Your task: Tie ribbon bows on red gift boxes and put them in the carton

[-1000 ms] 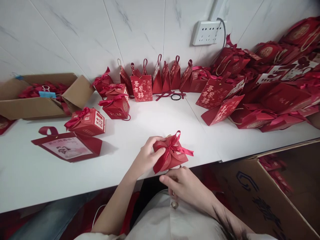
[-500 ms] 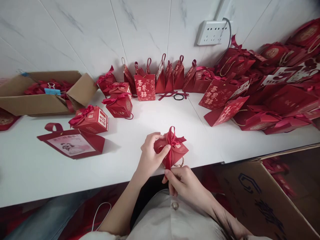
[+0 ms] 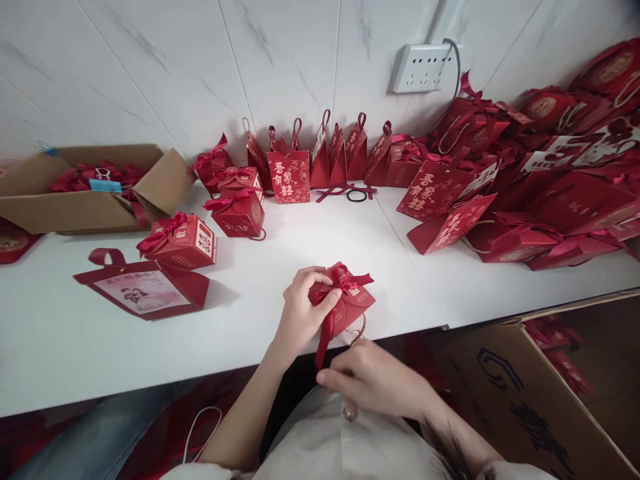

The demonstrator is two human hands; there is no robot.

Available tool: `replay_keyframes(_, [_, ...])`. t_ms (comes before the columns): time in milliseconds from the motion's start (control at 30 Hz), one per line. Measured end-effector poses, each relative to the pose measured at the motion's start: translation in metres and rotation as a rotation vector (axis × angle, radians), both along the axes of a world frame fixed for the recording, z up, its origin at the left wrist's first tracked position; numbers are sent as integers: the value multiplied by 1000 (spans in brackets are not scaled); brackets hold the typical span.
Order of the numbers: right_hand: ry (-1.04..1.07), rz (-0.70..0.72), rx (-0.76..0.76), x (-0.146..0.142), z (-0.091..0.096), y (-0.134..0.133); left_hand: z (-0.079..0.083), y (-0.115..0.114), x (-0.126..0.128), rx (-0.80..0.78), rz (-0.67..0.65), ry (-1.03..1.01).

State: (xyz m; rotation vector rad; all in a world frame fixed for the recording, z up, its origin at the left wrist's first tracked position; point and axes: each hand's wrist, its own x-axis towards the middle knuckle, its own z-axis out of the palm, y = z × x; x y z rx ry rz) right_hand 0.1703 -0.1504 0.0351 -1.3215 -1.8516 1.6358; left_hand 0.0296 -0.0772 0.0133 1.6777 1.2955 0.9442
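Observation:
A small red gift box (image 3: 350, 303) with a red satin bow stands at the near edge of the white table (image 3: 75, 347). My left hand (image 3: 303, 313) is closed on its left side, thumb pressed by the bow's knot. One red ribbon tail (image 3: 325, 337) hangs down from the bow over the table edge. My right hand (image 3: 373, 380), just below the box, pinches the lower end of that tail. A thin gold cord loop (image 3: 357, 331) shows under the box.
Several finished red boxes with bows (image 3: 180, 241) and a flat red card bag (image 3: 143, 288) sit at the left. A brown carton (image 3: 75, 190) stands far left. Red paper bags (image 3: 525, 167) pile up at the right, a black hair tie (image 3: 357, 195) and wall socket (image 3: 423, 67) behind. Another carton (image 3: 525, 400) is below right.
My right hand has moved lower and a little left, drawing the ribbon tail down from the bow. The box has settled slightly lower; my left hand keeps its hold.

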Motion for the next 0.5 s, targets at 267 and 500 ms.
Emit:
replay_keyframes(267, [-497,-544,505,26,27,72,2,-14,-15,148,191,163])
replay_keyframes(500, [-670,-380,438,8,20,90,6,-20,-12,29,116,174])
